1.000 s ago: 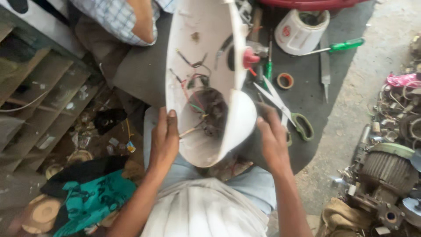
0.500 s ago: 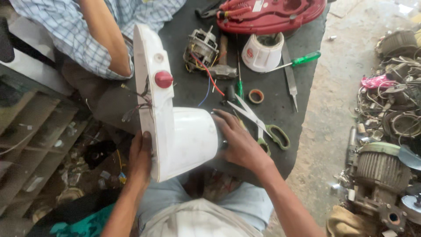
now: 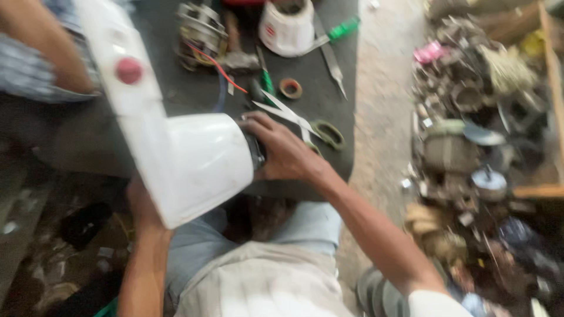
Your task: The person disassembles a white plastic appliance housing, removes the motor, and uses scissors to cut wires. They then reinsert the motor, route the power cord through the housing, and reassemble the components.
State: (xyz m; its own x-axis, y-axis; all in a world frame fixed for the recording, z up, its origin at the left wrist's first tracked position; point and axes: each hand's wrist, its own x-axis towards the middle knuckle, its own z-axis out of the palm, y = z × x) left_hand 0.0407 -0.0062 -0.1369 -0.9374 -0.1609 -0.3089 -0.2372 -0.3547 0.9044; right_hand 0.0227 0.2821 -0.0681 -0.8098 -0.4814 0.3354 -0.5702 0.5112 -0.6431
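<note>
We hold a white appliance housing over our lap, and the grip looks uneven.

Our right hand (image 3: pixel 288 154) closes around the dark end of the white housing (image 3: pixel 194 158) at the edge of the dark mat (image 3: pixel 352 82), while our left hand (image 3: pixel 141 202) props it from below, mostly hidden, so we cannot tell how firmly its fingers wrap. The housing tilts, its long panel with the red knob (image 3: pixel 128 70) leaning toward another person's arm (image 3: pixel 41 53). We judge it could slip or swing into that arm, and the scissors (image 3: pixel 299 120) lie just beside our right knuckles, close enough to nick us.
</note>
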